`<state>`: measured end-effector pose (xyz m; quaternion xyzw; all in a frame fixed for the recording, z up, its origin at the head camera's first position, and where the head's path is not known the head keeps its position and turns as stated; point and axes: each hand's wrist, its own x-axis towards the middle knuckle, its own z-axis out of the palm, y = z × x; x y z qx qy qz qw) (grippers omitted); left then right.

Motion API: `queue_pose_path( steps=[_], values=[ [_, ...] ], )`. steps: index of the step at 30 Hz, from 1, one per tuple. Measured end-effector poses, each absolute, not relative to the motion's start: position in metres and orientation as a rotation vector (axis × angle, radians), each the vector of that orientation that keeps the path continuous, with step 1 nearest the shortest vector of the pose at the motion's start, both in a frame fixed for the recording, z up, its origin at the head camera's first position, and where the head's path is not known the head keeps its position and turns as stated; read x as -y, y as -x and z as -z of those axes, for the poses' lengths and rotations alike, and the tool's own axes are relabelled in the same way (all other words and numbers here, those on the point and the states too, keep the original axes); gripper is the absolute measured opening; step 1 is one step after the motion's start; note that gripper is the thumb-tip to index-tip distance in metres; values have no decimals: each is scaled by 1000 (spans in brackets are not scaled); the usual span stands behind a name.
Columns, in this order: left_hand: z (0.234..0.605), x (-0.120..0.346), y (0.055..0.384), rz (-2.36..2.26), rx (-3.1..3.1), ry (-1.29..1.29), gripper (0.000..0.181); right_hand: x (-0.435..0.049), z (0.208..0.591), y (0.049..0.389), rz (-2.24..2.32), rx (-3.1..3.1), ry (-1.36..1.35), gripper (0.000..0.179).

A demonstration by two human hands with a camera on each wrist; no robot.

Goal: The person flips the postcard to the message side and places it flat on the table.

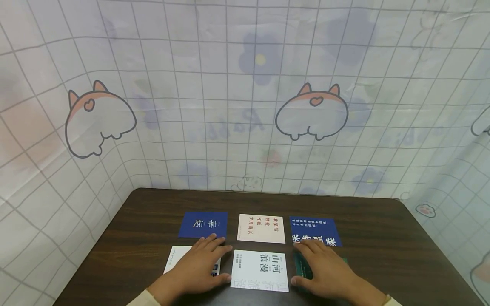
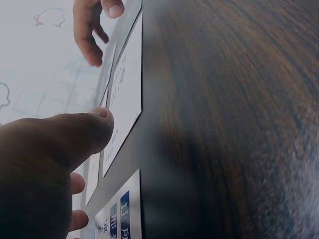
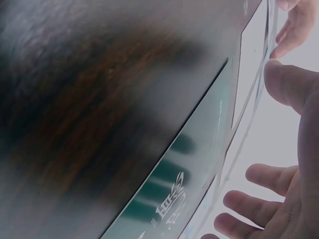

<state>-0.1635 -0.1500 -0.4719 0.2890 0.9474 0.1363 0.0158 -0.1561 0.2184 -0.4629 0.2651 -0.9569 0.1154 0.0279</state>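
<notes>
Card (image 3: 192, 154) (grn) lies below R hand (image 1: 323, 267), w/ gap under fingers (image 3: 253, 207).

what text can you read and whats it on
"幸运": left blue card
"我坚信 热爱 可抵 岁月漫长": cream card
"山河 浪漫": middle white card
"保持温柔": right blue card, partly covered
Unreadable: tiny print; left white card, partly covered; green card, blurred; faint letters, curtain

Both hands (image 1: 200, 265) (image 1: 325, 270) hover palm down, loosely spread.
</notes>
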Motion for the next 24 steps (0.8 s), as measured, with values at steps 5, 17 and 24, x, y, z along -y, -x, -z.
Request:
queue_pose_path(
  steps=[5,17,24],
  values=[
    [473,149,163,-410,-2969,-893,71,-215,464,157,-366,2965,-838,85],
    [476,146,166,-415,-2964,-874,72,-207,464,157,-381,3026,-844,87],
    [477,145,167,-404,-2954,-877,73,-204,464,156,-382,3044,-864,90]
  ],
)
